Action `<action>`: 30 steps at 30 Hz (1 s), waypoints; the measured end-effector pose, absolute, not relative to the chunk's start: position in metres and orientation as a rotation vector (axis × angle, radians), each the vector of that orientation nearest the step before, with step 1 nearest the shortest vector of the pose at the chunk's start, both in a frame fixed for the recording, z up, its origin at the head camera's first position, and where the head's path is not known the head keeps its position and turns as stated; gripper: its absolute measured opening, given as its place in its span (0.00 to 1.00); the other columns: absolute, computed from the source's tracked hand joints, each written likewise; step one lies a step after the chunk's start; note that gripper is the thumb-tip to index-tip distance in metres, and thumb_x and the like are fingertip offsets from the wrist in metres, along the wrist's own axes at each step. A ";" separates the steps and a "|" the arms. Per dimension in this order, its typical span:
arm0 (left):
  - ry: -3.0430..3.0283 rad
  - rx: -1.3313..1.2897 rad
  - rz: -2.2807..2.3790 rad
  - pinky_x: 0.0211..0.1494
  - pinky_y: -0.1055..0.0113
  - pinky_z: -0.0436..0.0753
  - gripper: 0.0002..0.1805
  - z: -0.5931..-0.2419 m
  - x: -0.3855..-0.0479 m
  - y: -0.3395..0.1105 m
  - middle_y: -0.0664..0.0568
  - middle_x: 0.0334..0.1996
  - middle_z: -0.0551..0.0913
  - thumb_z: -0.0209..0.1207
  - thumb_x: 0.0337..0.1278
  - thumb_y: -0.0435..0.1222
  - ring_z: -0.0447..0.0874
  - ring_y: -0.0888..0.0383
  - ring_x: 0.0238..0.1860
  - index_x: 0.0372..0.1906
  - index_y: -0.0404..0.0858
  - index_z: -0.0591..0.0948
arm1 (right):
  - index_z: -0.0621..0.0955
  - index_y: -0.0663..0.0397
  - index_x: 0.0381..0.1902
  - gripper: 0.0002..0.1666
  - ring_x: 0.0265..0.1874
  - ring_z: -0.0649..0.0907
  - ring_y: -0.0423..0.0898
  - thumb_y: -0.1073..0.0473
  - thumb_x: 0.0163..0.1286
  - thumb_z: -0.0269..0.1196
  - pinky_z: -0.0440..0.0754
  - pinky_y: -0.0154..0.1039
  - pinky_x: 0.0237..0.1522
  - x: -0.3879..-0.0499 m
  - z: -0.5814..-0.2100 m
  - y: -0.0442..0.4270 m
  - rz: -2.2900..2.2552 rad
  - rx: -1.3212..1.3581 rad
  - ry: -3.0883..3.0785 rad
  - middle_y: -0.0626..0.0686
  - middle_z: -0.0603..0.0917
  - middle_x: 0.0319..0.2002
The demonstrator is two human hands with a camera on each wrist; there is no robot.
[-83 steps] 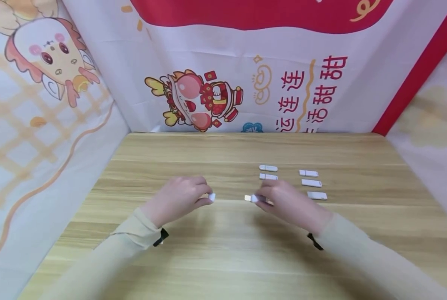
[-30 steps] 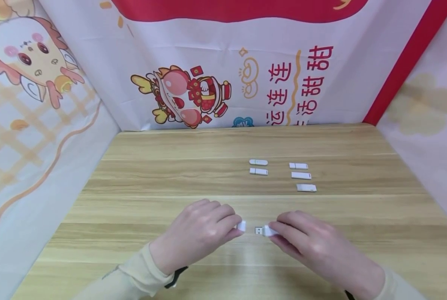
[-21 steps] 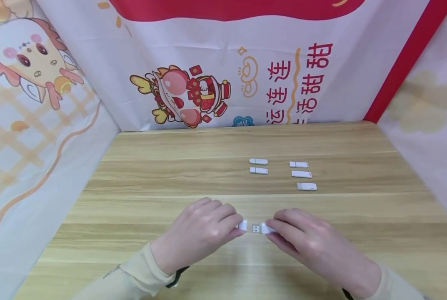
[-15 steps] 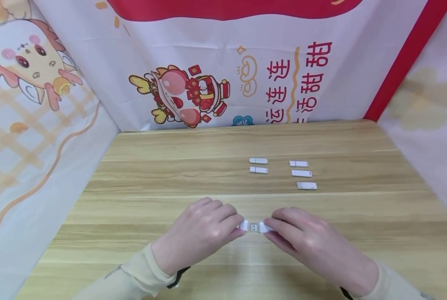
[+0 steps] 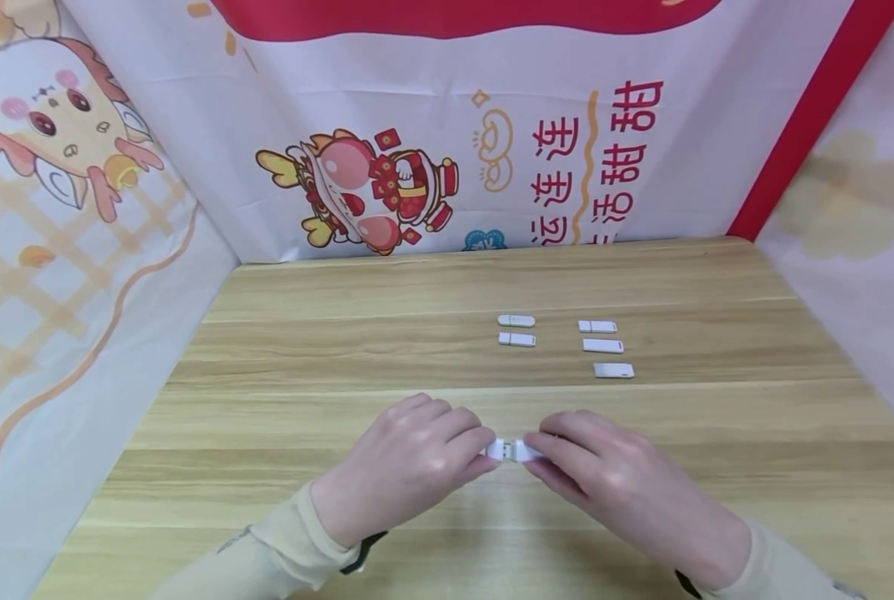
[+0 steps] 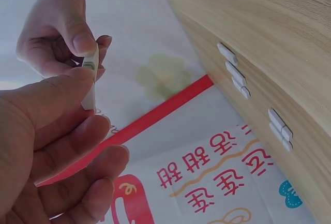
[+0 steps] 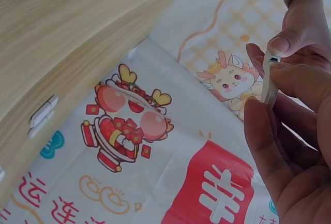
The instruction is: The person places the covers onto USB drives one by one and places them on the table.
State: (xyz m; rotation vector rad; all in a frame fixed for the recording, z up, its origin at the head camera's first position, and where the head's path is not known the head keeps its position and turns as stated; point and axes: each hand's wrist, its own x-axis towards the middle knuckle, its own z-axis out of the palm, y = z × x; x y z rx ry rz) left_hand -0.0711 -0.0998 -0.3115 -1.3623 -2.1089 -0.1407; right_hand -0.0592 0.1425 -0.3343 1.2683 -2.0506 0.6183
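My left hand (image 5: 409, 471) pinches a small white cap (image 5: 495, 450) between thumb and fingers, low over the table. Facing it, my right hand (image 5: 630, 483) pinches a white USB flash drive (image 5: 523, 451) by its body. The drive's metal plug points left, its tip inside the cap's mouth, and a short strip of metal shows between the two white parts. In the left wrist view the cap (image 6: 89, 99) and drive body (image 6: 92, 57) stand nearly in line. The fingers hide much of both pieces.
Farther back on the wooden table (image 5: 342, 333) lie several white USB drives: an oval-ended one (image 5: 516, 321) above a rectangular one (image 5: 517, 340), and a column on the right with a lowest drive (image 5: 613, 371). Printed cloth (image 5: 417, 75) walls the back and sides.
Both hands have come nearer the front of the table and closer together. The gap between the drive's plug and the cap has closed, and the plug has begun to enter the cap.
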 end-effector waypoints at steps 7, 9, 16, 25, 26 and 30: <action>-2.111 -1.384 -0.185 0.33 0.73 0.79 0.10 -0.311 -0.074 -0.097 0.58 0.28 0.83 0.70 0.56 0.43 0.79 0.63 0.28 0.34 0.40 0.85 | 0.86 0.59 0.41 0.23 0.31 0.82 0.42 0.50 0.80 0.49 0.84 0.33 0.35 -0.060 -0.335 0.142 0.618 1.259 -2.130 0.49 0.81 0.36; -2.134 -1.392 -0.211 0.33 0.73 0.78 0.10 -0.312 -0.075 -0.097 0.57 0.28 0.84 0.70 0.56 0.42 0.79 0.63 0.28 0.34 0.40 0.85 | 0.85 0.59 0.41 0.25 0.32 0.82 0.42 0.49 0.80 0.48 0.84 0.34 0.35 -0.060 -0.334 0.142 0.607 1.251 -2.146 0.50 0.81 0.37; -2.260 -1.441 -0.299 0.35 0.75 0.79 0.10 -0.314 -0.081 -0.096 0.56 0.27 0.85 0.70 0.57 0.41 0.78 0.65 0.26 0.35 0.38 0.86 | 0.85 0.59 0.42 0.24 0.33 0.81 0.42 0.49 0.81 0.47 0.84 0.34 0.36 -0.062 -0.334 0.140 0.584 1.250 -2.181 0.49 0.81 0.37; -2.437 -1.495 -0.526 0.37 0.81 0.78 0.08 -0.324 -0.093 -0.094 0.57 0.31 0.87 0.67 0.60 0.38 0.80 0.68 0.29 0.39 0.38 0.87 | 0.84 0.59 0.40 0.22 0.32 0.79 0.39 0.52 0.81 0.48 0.80 0.30 0.34 -0.069 -0.342 0.138 0.575 1.265 -2.226 0.47 0.79 0.36; -2.438 -1.496 -0.528 0.37 0.81 0.78 0.08 -0.325 -0.094 -0.094 0.57 0.31 0.87 0.67 0.60 0.38 0.81 0.68 0.29 0.39 0.38 0.87 | 0.84 0.59 0.40 0.22 0.32 0.78 0.39 0.52 0.81 0.48 0.80 0.30 0.34 -0.070 -0.343 0.138 0.579 1.265 -2.238 0.47 0.79 0.36; -2.437 -1.489 -0.521 0.36 0.80 0.78 0.07 -0.327 -0.097 -0.092 0.57 0.30 0.87 0.68 0.59 0.38 0.80 0.67 0.29 0.38 0.38 0.87 | 0.85 0.59 0.40 0.25 0.32 0.78 0.38 0.50 0.81 0.46 0.80 0.30 0.34 -0.073 -0.346 0.138 0.590 1.257 -2.282 0.47 0.79 0.36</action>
